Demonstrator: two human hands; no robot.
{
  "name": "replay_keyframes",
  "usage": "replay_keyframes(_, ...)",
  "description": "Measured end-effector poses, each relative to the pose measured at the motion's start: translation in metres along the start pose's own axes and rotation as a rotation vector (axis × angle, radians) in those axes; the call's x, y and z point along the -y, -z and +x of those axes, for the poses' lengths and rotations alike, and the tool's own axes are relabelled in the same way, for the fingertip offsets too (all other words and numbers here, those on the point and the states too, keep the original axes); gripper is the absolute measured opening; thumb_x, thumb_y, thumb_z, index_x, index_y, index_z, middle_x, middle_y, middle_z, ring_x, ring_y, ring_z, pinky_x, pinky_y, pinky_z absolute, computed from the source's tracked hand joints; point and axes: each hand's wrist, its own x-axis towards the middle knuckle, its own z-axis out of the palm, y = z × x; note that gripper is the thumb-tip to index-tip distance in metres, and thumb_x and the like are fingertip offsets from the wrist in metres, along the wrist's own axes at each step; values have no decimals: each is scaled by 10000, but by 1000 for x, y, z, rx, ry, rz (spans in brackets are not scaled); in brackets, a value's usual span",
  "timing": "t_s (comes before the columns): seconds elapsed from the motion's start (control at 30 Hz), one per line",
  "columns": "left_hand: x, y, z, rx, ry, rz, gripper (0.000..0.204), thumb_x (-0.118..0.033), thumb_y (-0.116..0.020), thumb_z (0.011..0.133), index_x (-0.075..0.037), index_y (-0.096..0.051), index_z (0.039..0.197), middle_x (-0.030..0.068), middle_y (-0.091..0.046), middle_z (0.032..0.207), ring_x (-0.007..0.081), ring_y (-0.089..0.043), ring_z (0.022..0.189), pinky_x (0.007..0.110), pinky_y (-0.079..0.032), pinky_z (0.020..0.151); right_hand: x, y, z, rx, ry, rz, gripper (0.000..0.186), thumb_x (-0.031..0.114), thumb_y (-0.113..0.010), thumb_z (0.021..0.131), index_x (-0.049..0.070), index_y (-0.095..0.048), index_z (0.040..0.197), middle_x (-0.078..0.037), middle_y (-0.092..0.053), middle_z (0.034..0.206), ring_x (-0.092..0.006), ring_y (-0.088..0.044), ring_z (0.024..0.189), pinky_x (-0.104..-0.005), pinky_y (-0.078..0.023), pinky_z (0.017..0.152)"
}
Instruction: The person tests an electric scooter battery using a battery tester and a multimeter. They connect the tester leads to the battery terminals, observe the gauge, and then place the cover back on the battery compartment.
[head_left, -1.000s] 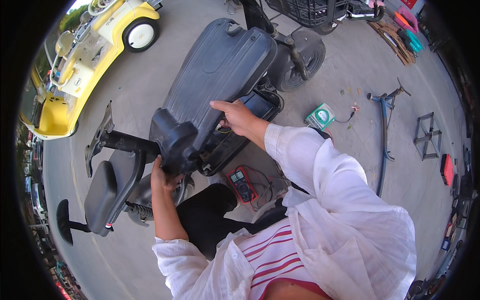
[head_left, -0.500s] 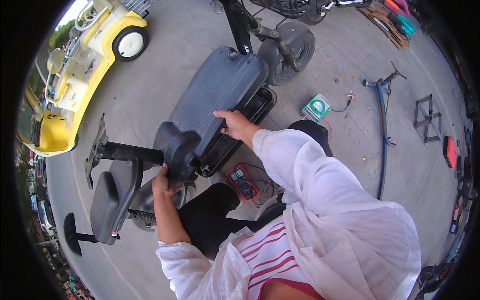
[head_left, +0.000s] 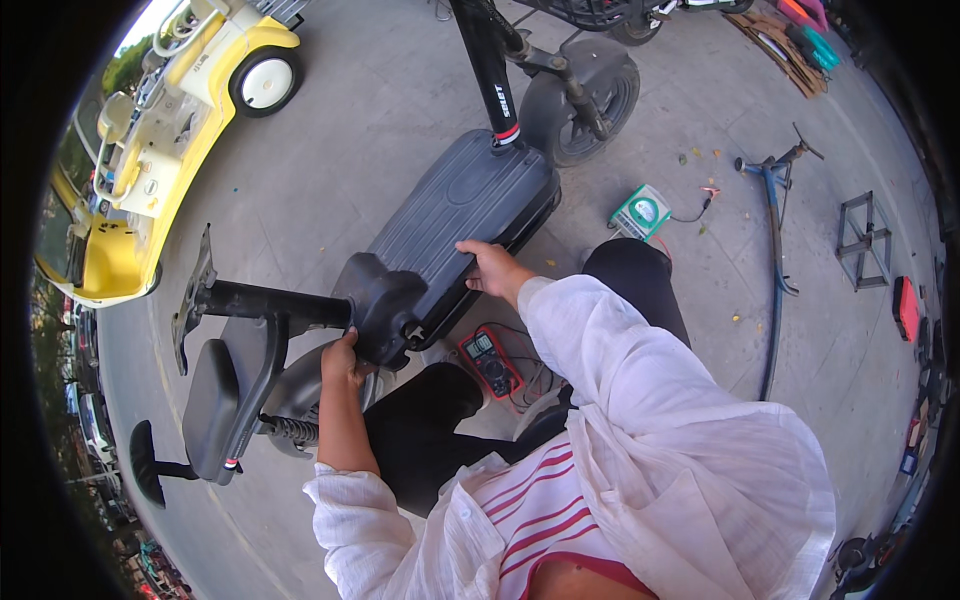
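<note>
The electric scooter's dark grey footboard cover [head_left: 455, 205] lies over the deck in front of me, up against the black steering column [head_left: 487, 75]. My right hand [head_left: 490, 270] is closed on the cover's near long edge, thumb on top and the other fingers curled down beside it. At the cover's raised rear housing [head_left: 380, 300], my left hand [head_left: 342, 362] holds the side next to the black seat-post tube [head_left: 280, 305], its fingertips partly hidden. The grey padded seat [head_left: 210, 412] sits to the left. The deck's inside is now mostly hidden by the cover.
A red multimeter [head_left: 490, 362] with leads lies by my knee. Beyond my other knee is a green-and-white dial meter [head_left: 640, 212] with clip leads. A blue metal stand [head_left: 775, 250], black frame [head_left: 863, 240] and red case [head_left: 905, 308] lie right. A yellow vehicle [head_left: 170, 180] stands left.
The footboard cover has come down and forward against the steering column, closing the gap along its near edge. Both my hands moved slightly right with it, still holding it.
</note>
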Motion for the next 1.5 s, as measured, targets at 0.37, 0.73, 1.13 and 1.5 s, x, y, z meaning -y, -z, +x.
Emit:
replay_keyframes(0.37, 9, -6, 10, 111, 96, 150, 331, -153, -550, 957, 83, -525, 1187, 201, -619, 1111, 353, -644, 1020, 531, -513, 861, 16, -38, -80, 87, 384, -1737, 486, 454, -580, 879, -22, -676, 898, -232, -691, 952, -369, -672, 933, -470, -526, 763)
replay_keyframes(0.73, -5, -82, -45, -344, -584, 1214, 611, -319, -700, 827, 72, -529, 1264, 275, -521, 1307, 380, -536, 1199, 415, -413, 1030, 64, -42, -132, 288, 623, -1813, 360, 384, -638, 842, 32, -710, 867, -180, -693, 884, -385, -665, 865, -489, -524, 729)
replay_keyframes(1.13, -14, -100, -66, 30, -681, 1546, 768, -131, -752, 747, -12, -406, 1422, 245, -597, 1226, 389, -580, 1129, 418, -471, 949, 82, -30, -170, 570, 468, -2119, 342, 344, -684, 844, 26, -705, 969, -159, -699, 981, -343, -670, 954, -446, -540, 793)
replay_keyframes(1.5, -40, -119, -47, 30, -620, 1817, 453, -412, -751, 754, -39, -673, 998, 191, -680, 948, 377, -638, 953, 454, -496, 829, 128, -7, -187, 391, 666, -1983, 337, 275, -669, 855, -7, -620, 1032, -193, -654, 1001, -376, -630, 957, -450, -510, 825)
